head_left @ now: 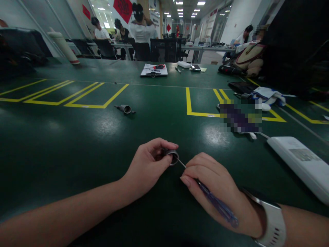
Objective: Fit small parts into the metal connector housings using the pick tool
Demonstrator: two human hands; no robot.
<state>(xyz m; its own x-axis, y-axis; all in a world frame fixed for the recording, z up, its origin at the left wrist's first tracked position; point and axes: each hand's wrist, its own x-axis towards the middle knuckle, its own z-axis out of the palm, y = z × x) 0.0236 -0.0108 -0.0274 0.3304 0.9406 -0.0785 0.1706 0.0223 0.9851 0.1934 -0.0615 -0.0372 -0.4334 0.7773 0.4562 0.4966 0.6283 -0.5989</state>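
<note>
My left hand (pixel 150 164) is closed around a small grey metal cup-shaped part (pixel 175 158), its round open end turned to the right. In my right hand (pixel 213 187) is a screwdriver (pixel 218 206) with a translucent purple handle and a thin shaft. The shaft's tip reaches into the mouth of the metal part, where it is hidden. Further off on the green table (pixel 77 144) lies a second grey metal part (pixel 125 109) with a round opening and a narrow pointed end; neither hand touches it.
A white power bank-like block (pixel 300 164) lies at the right, near a phone (pixel 239 118) and a cloth (pixel 268 95). Yellow tape (pixel 189 103) marks the table. Beyond are a clipboard (pixel 146 72) with a red-black screwdriver (pixel 159 67), and a pale bottle (pixel 64 48). People sit behind.
</note>
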